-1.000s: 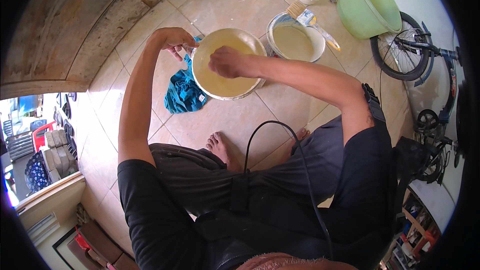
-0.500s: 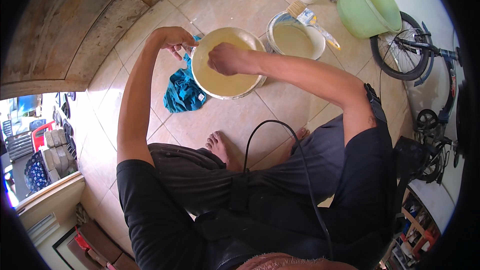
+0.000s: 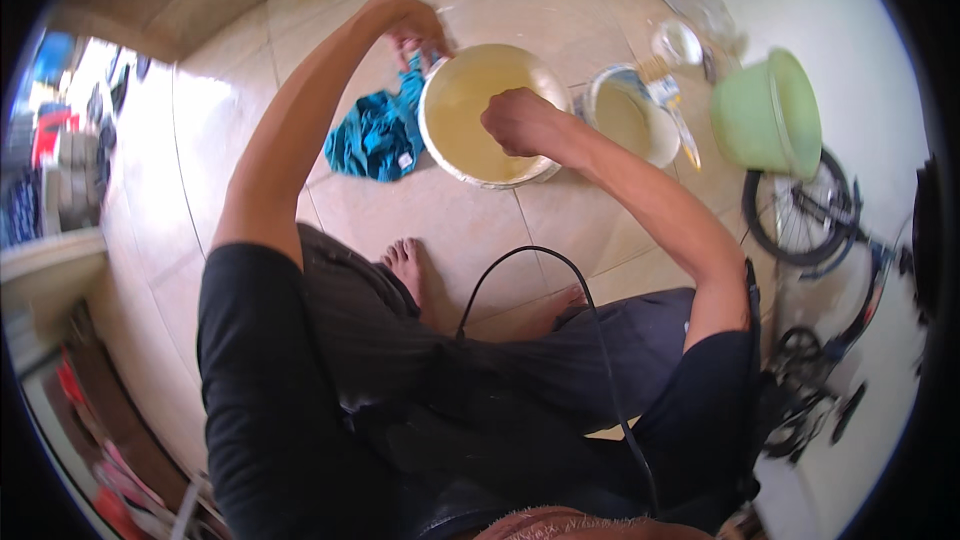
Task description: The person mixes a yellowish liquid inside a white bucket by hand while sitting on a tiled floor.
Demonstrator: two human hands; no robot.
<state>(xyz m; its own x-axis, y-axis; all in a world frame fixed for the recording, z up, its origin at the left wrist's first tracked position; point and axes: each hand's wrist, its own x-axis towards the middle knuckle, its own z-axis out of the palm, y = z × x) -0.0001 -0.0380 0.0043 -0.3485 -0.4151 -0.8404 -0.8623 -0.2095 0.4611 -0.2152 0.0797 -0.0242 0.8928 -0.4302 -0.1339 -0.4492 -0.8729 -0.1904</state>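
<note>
A white bucket (image 3: 432, 130) of pale yellow, paint-like liquid (image 3: 470, 100) stands on the tiled floor ahead of me. My left hand (image 3: 415, 25) is at its far left rim, thumb side against the edge and the other fingers hanging curled outside; it seems to grip the rim, though blur softens the fingers. Over the liquid, my right hand (image 3: 522, 123) is closed in a fist, knuckles up. Whatever it holds is hidden beneath it. A crumpled teal cloth (image 3: 370, 135) lies against the bucket's left side, one end reaching up below my left hand.
Right of the bucket stands a smaller pail (image 3: 660, 145) with similar liquid, a wide paintbrush (image 3: 665, 95) across its rim. Beyond are a small white tub (image 3: 678, 42), a green basin (image 3: 765, 120) and a bicycle (image 3: 800, 205) by the wall. A black cable (image 3: 540, 248) loops before my lap.
The view has shifted, so the bucket and pails appear farther right. My right fist has moved slightly within the bucket's mouth, and my left hand stays by the rim.
</note>
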